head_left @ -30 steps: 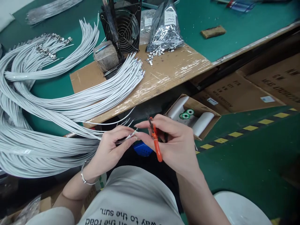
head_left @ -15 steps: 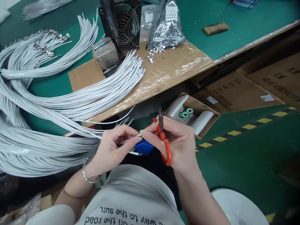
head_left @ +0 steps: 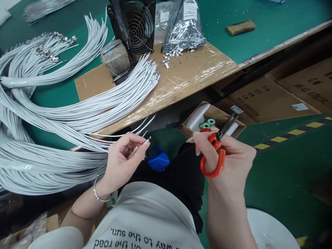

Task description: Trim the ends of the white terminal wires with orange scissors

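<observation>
Between thumb and fingers, my left hand (head_left: 127, 159) pinches a white cable (head_left: 135, 149) near its end, where a small bluish tip shows. My right hand (head_left: 225, 155), apart from the cable, has scissors with orange handles (head_left: 213, 167) looped over its fingers. Their dark blades point up and to the right. The thumb and forefinger of that hand are drawn together; whether they hold a scrap between them cannot be made out. A thick bundle of white cables (head_left: 111, 109) runs from the left over the table edge, and several loose ends stick out above my left hand.
A black fan (head_left: 137, 29) and a wrapped block (head_left: 115, 58) stand on brown cardboard (head_left: 192, 72). Beside them lies a silvery bag (head_left: 184, 27) with small metal pieces spilled in front. Below the table edge are an open carton (head_left: 190, 119) with green spools and a blue plastic object (head_left: 158, 162).
My right hand has moved right, away from the cable end, carrying the scissors, whose blades have tilted to the right. My left hand stays nearly in place with the cable.
</observation>
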### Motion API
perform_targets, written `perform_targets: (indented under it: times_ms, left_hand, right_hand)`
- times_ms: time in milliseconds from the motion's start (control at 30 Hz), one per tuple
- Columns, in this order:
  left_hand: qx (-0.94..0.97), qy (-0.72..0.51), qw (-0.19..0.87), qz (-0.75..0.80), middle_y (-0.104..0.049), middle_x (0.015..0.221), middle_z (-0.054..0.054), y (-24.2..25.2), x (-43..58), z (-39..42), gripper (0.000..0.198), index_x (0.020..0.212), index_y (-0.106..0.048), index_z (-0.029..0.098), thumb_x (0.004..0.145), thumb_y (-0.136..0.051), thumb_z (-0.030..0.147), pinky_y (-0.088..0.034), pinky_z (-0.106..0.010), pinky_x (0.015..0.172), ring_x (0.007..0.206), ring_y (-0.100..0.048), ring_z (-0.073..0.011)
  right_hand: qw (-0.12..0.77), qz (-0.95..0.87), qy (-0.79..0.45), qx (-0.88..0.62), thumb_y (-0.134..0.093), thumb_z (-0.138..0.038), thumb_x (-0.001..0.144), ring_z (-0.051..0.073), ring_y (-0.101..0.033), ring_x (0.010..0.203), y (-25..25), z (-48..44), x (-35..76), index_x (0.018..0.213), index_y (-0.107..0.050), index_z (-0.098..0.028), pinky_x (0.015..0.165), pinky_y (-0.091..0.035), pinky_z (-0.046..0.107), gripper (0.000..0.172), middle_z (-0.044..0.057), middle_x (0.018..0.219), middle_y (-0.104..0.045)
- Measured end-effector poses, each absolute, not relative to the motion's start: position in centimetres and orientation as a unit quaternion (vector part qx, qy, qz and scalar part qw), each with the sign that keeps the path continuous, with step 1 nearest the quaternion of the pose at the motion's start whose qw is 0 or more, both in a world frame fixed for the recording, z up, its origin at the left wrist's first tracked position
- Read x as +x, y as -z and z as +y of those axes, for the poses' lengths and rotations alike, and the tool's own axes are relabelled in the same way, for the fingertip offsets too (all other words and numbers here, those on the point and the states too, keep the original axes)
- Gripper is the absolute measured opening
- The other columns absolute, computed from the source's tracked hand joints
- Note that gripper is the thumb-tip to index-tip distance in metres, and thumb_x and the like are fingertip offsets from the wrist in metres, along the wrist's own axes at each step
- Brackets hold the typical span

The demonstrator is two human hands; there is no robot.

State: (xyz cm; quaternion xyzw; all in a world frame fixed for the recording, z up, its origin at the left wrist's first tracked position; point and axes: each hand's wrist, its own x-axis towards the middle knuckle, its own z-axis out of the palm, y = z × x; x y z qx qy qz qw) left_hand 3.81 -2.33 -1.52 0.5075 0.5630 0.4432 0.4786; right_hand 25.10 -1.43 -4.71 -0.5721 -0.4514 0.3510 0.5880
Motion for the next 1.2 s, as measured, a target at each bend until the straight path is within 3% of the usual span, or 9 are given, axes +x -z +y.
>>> perform_targets:
  times_ms: [100,200,367,500,833,1000,1200]
  left_hand:
    - [0.52,-0.447,0.467,0.559,-0.073,0.073,-0.001,1.5,3.8,-2.5,0.01,0.09,-0.08,0.019,0.097,-0.081,0.026,-0.047,-0.021,0.054,0.059,-0.059,-0.0101]
    - [0.513,-0.434,0.495,0.551,-0.074,0.075,-0.002,1.2,3.5,-2.4,0.016,0.098,-0.083,0.019,0.102,-0.077,0.034,-0.047,-0.023,0.054,0.058,-0.058,-0.0112]
    - [0.434,-0.417,0.612,0.513,-0.065,0.07,0.0,0.4,2.6,-2.2,0.024,0.105,-0.085,0.021,0.102,-0.076,0.043,-0.022,-0.024,0.043,0.046,-0.029,-0.0049]
    - [0.396,-0.408,0.66,0.491,-0.059,0.067,0.002,0.1,2.3,-2.3,0.019,0.1,-0.084,0.022,0.103,-0.076,0.04,-0.015,-0.023,0.044,0.047,-0.023,-0.0039]
    - [0.423,-0.4,0.642,0.499,-0.062,0.07,-0.001,0.3,1.8,-2.7,0.02,0.106,-0.084,0.026,0.103,-0.076,0.043,-0.025,-0.026,0.048,0.055,-0.04,-0.0101]
    - [0.426,-0.401,0.641,0.496,-0.064,0.072,-0.002,0.3,1.7,-2.6,0.02,0.105,-0.084,0.025,0.102,-0.078,0.044,-0.029,-0.025,0.05,0.057,-0.043,-0.01]
    - [0.409,-0.392,0.666,0.485,-0.061,0.07,0.001,0.2,1.7,-2.5,0.02,0.103,-0.084,0.024,0.101,-0.079,0.044,-0.025,-0.024,0.049,0.055,-0.039,-0.0077]
  right_hand:
    - [0.57,-0.49,-0.35,-0.559,-0.084,-0.028,0.09,0.015,-0.043,0.055,4.3,-1.8,24.9,0.069,-0.074,-0.025,0.051,-0.031,0.033,0.024,-0.001,0.06,-0.054]
    - [0.533,-0.539,-0.375,-0.534,-0.083,-0.028,0.089,0.013,-0.043,0.053,4.3,-2.1,24.4,0.07,-0.073,-0.023,0.048,-0.031,0.031,0.022,-0.001,0.062,-0.057]
    - [0.484,-0.617,-0.377,-0.493,-0.084,-0.022,0.086,0.009,-0.038,0.053,4.8,-2.3,23.0,0.062,-0.057,-0.02,0.046,-0.028,0.027,0.035,-0.003,0.062,-0.05]
    - [0.448,-0.663,-0.344,-0.491,-0.075,-0.013,0.084,0.009,-0.031,0.055,5.1,-2.2,22.1,0.059,-0.045,-0.021,0.048,-0.025,0.027,0.04,-0.005,0.062,-0.038]
    - [0.435,-0.697,-0.319,-0.473,-0.07,-0.005,0.078,0.007,-0.031,0.051,5.0,-2.2,21.9,0.057,-0.036,-0.021,0.047,-0.022,0.028,0.043,-0.007,0.058,-0.036]
    - [0.439,-0.709,-0.298,-0.465,-0.068,-0.003,0.078,0.007,-0.03,0.052,5.1,-2.2,21.9,0.059,-0.034,-0.021,0.047,-0.02,0.028,0.043,-0.007,0.059,-0.034]
    - [0.444,-0.726,-0.258,-0.456,-0.065,-0.004,0.084,0.007,-0.026,0.054,5.4,-2.1,21.9,0.063,-0.03,-0.022,0.049,-0.02,0.028,0.044,-0.007,0.063,-0.029]
